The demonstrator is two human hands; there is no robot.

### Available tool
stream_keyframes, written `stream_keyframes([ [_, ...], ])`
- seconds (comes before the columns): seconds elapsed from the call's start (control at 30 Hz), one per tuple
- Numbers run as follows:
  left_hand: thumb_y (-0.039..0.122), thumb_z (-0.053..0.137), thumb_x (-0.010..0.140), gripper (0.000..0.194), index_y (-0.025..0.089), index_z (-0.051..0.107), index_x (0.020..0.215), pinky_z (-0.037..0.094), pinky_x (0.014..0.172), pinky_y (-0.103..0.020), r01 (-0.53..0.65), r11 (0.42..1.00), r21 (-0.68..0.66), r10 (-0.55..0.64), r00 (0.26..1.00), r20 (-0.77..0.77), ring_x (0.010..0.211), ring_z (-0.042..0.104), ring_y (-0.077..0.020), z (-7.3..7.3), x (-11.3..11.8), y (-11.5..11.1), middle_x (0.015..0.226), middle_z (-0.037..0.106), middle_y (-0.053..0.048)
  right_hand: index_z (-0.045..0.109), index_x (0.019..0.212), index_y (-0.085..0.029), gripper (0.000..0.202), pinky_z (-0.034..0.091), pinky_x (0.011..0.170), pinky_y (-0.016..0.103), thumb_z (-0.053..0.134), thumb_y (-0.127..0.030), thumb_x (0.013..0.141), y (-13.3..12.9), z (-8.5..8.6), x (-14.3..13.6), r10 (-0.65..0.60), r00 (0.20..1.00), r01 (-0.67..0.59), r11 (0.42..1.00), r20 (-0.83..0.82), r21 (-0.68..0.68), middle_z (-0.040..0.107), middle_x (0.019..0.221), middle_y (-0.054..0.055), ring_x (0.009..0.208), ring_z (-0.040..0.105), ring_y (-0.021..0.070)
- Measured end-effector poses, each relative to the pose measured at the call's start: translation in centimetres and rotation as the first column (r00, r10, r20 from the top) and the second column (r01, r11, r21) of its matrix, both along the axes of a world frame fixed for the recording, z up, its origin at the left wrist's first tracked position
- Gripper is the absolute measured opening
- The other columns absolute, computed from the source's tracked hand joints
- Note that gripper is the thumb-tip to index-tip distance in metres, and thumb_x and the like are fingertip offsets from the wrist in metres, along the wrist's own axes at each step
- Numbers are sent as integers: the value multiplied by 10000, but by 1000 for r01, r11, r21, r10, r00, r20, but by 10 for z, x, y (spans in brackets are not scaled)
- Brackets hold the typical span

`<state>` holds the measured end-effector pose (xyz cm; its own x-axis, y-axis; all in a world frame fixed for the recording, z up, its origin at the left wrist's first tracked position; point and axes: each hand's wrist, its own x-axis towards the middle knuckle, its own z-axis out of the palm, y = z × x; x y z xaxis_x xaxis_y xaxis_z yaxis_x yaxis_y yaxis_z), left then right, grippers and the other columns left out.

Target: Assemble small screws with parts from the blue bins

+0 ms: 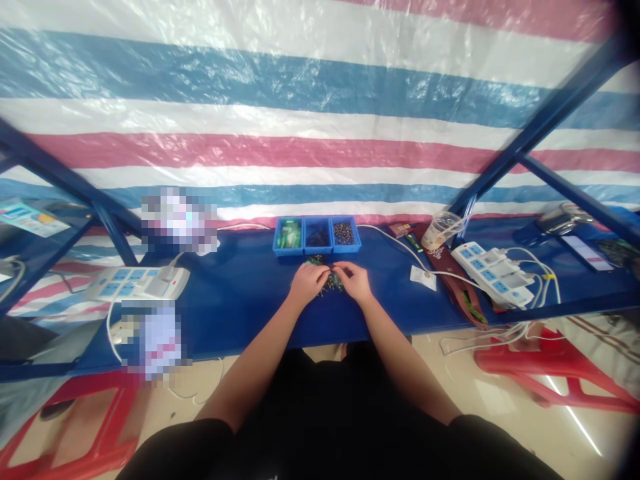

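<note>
My left hand (309, 283) and my right hand (353, 280) meet at the middle of the blue table (227, 283), fingertips pinched close together. Whatever small part lies between the fingers is too small to name. Under and between both hands is a small pile of thin green and metallic pieces (331, 283). Just beyond them stand three joined blue bins: the left bin (289, 252) holds green pieces, the middle bin (318, 251) dark pieces, and the right bin (346, 249) small metallic parts.
Power strips lie at the left (137, 283) and right (493, 273), with white cables. A plastic cup (442, 230), a brown strap (453, 283) and a white tag (423, 278) are right of the bins. Blue frame bars and red stools (555, 367) flank the table.
</note>
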<state>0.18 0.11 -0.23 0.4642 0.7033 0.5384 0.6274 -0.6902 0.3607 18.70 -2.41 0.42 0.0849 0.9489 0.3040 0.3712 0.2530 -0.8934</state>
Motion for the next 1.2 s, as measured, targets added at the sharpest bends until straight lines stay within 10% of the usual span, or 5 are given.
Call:
stream_keyframes([
  [1.2,326,435,981,270,196,668,1022,390,768,-350,-46,999,16,47,998,-34,784,625,-177,5,-1,-2,888,720,-60,737,994,-213,269,540,697,288,640,-414,845,-1,-1,1,37,999,-40,997,34,64,736,938,56,738,661,166],
])
